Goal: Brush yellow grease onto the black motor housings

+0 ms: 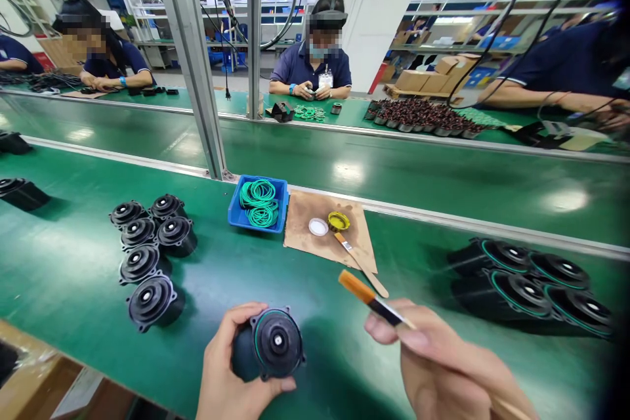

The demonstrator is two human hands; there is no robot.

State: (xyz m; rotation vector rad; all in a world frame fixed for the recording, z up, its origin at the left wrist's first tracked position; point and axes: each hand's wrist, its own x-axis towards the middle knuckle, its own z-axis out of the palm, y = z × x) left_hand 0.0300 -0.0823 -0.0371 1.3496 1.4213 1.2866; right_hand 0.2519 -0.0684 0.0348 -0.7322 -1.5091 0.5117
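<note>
My left hand (231, 367) is wrapped round a black round housing (278, 344) with screw lugs on its rim, its top tilted toward me. Part of a green ring shows along the left side of that top. In my right hand (433, 354) is a small paintbrush (374, 305), pinched near its black ferrule, with orange-brown bristles pointing up and left. The bristles are apart from the housing. Beyond them, a stained cardboard sheet (305, 210) carries a yellow cap (338, 220), a white round lid (318, 227) and a second flat brush (361, 266) with a wooden handle.
A blue bin (233, 216) holds several green rings (260, 200). Several black housings (147, 295) stand at left; more with green rings (522, 289) stand at right. A metal post (189, 59) rises behind the bin. Co-workers (315, 65) sit across the green bench.
</note>
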